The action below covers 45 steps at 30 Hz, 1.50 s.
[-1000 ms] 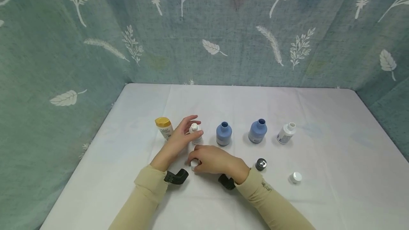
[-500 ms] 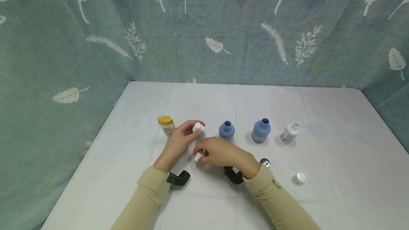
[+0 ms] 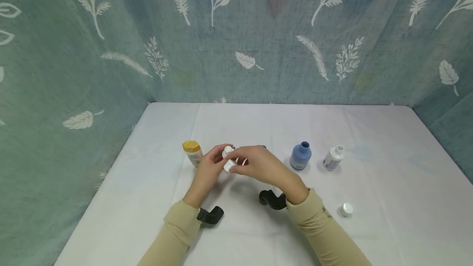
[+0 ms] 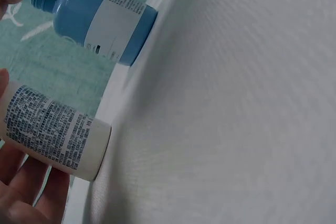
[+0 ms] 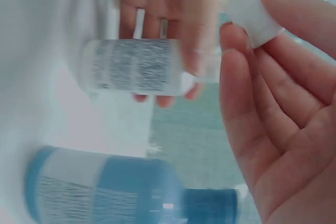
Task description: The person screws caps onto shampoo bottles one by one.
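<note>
My left hand (image 3: 207,169) grips a small white bottle (image 4: 50,129) with dark printed text, its fingers wrapped round the body. In the head view the bottle's uncapped neck (image 3: 228,150) points up. My right hand (image 3: 260,165) pinches a white cap (image 5: 254,17) between thumb and fingers. The cap is held near the bottle's neck, apart from it in the right wrist view. A blue bottle (image 5: 110,187) without a cap stands just right of the white one, mostly hidden behind my right hand in the head view.
To the left stands a white bottle with a yellow cap (image 3: 192,151). Further right are another uncapped blue bottle (image 3: 301,156) and an uncapped white bottle (image 3: 333,158). A loose white cap (image 3: 346,209) lies on the white-covered table (image 3: 369,233) at the right front.
The right hand has lifted the white cap off the table and brought it up beside the bottle. The left hand has closed round the white bottle. The dark cap is now hidden by the right arm.
</note>
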Motion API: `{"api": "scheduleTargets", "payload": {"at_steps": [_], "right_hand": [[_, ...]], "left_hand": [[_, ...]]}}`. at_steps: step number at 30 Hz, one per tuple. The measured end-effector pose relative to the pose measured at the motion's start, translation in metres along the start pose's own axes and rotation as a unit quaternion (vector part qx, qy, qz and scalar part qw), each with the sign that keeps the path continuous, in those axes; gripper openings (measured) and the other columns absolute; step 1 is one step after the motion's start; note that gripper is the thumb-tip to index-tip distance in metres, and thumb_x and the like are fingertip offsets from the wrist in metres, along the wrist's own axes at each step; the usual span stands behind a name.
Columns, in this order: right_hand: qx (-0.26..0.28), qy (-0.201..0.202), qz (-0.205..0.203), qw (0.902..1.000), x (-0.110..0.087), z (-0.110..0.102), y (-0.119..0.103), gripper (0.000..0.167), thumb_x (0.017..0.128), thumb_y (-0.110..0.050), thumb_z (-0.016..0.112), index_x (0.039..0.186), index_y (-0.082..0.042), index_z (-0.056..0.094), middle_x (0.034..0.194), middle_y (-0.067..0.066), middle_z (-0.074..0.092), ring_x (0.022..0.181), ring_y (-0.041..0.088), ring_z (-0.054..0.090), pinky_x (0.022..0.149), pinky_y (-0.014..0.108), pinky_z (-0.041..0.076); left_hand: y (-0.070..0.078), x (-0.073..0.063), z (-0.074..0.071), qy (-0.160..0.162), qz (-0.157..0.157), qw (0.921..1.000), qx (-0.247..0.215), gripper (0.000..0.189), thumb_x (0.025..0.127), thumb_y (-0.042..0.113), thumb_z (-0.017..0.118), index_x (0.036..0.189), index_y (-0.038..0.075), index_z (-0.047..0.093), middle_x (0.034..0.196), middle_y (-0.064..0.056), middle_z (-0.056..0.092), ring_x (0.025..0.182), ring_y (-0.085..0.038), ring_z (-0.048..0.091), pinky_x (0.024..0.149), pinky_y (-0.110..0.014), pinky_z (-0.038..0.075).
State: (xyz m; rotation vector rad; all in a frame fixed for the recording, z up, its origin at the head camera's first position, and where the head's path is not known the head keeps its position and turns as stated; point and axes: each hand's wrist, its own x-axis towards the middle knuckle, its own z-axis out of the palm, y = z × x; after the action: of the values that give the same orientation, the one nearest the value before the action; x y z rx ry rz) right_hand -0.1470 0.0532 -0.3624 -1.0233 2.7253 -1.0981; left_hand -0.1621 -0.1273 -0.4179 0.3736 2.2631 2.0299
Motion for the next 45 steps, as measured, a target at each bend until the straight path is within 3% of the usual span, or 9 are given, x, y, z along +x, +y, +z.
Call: {"api": "scheduleTargets", "payload": {"at_steps": [5, 9, 13, 21, 29, 37, 45], "right_hand": [[-0.001, 0.022, 0.025, 0.9994, 0.003, -0.012, -0.002, 0.026, 0.085, -0.030, 0.060, 0.109, -0.020, 0.065, 0.089, -0.015, 0.060, 0.079, -0.001, 0.054, 0.069, 0.020, 0.044], [0.000, 0.087, 0.038, 0.9955, 0.005, -0.012, -0.003, 0.027, 0.089, -0.026, 0.054, 0.113, -0.020, 0.062, 0.097, -0.012, 0.058, 0.082, 0.002, 0.055, 0.070, 0.022, 0.045], [0.016, 0.152, 0.019, 0.9880, 0.009, -0.003, -0.003, 0.028, 0.089, -0.018, 0.052, 0.115, -0.019, 0.061, 0.103, -0.009, 0.056, 0.085, 0.003, 0.055, 0.070, 0.023, 0.048], [0.034, 0.244, -0.049, 0.9679, 0.017, 0.016, -0.005, 0.029, 0.086, -0.012, 0.057, 0.115, -0.012, 0.059, 0.107, -0.005, 0.057, 0.087, 0.004, 0.053, 0.069, 0.019, 0.048], [0.074, 0.268, -0.025, 0.9603, 0.024, 0.033, 0.000, 0.026, 0.088, -0.018, 0.057, 0.114, -0.016, 0.060, 0.109, -0.007, 0.057, 0.093, 0.003, 0.053, 0.074, 0.020, 0.047], [0.058, 0.288, -0.022, 0.9557, 0.025, 0.042, 0.002, 0.027, 0.088, -0.016, 0.058, 0.115, -0.015, 0.060, 0.111, -0.005, 0.057, 0.093, 0.005, 0.054, 0.076, 0.021, 0.045], [0.039, 0.287, -0.005, 0.9571, 0.024, 0.046, 0.005, 0.027, 0.088, -0.016, 0.057, 0.115, -0.016, 0.059, 0.110, -0.005, 0.057, 0.090, 0.005, 0.054, 0.076, 0.022, 0.045]], "left_hand": [[-0.018, 0.003, -0.002, 0.004, -0.024, 0.9997, 0.006, 0.038, 0.084, 0.030, 0.062, 0.120, 0.022, 0.055, 0.121, 0.003, 0.054, 0.113, -0.012, 0.048, 0.091, -0.028, 0.039], [-0.027, 0.002, -0.004, 0.003, -0.048, 0.9987, 0.019, 0.043, 0.080, 0.042, 0.063, 0.120, 0.031, 0.053, 0.124, 0.008, 0.051, 0.114, -0.008, 0.046, 0.095, -0.033, 0.035], [-0.025, 0.001, -0.005, 0.001, -0.050, 0.9987, 0.011, 0.045, 0.080, 0.046, 0.061, 0.121, 0.031, 0.053, 0.124, 0.008, 0.050, 0.116, -0.009, 0.044, 0.098, -0.036, 0.032], [-0.025, 0.003, -0.009, -0.024, -0.037, 0.9989, -0.019, 0.035, 0.088, 0.031, 0.055, 0.122, 0.022, 0.052, 0.125, 0.003, 0.050, 0.118, -0.011, 0.042, 0.100, -0.036, 0.029], [-0.023, 0.004, -0.009, -0.021, 0.003, 0.9991, -0.037, 0.032, 0.090, 0.023, 0.053, 0.121, 0.016, 0.050, 0.125, -0.001, 0.049, 0.121, -0.013, 0.039, 0.099, -0.037, 0.030], [-0.003, -0.002, -0.004, -0.015, -0.011, 0.9993, -0.034, 0.028, 0.090, 0.012, 0.052, 0.118, 0.010, 0.049, 0.120, -0.005, 0.052, 0.115, -0.015, 0.043, 0.096, -0.037, 0.032], [-0.002, -0.003, -0.003, -0.019, -0.021, 0.9986, -0.045, 0.030, 0.090, 0.007, 0.047, 0.120, 0.008, 0.046, 0.121, -0.007, 0.050, 0.114, -0.017, 0.044, 0.095, -0.036, 0.032]]}}
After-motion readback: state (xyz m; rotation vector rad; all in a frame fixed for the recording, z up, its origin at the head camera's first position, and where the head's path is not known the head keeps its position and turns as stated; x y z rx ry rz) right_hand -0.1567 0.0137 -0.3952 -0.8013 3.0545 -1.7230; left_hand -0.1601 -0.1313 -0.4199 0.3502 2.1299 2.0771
